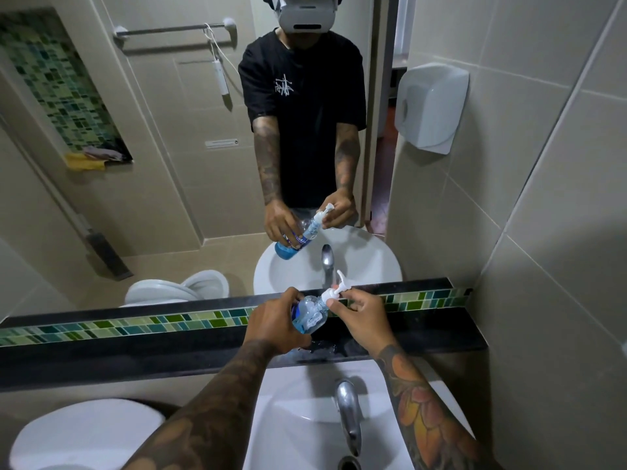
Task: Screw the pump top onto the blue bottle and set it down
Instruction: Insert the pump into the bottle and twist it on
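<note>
Our left hand (pixel 276 325) grips the tilted blue bottle (pixel 309 316) above the dark tabletop (pixel 424 334). Our right hand (pixel 361 315) fingers (pixel 334 302) pinch the white pump top (pixel 334 290) seated at its neck.

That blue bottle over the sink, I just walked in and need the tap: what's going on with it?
A person stands at the sink facing the mirror. The left hand holds the blue bottle tilted above the dark ledge, and the right hand pinches the white pump top at the bottle's neck, apparently screwing it on. The bottle has not been set down yet.
</note>
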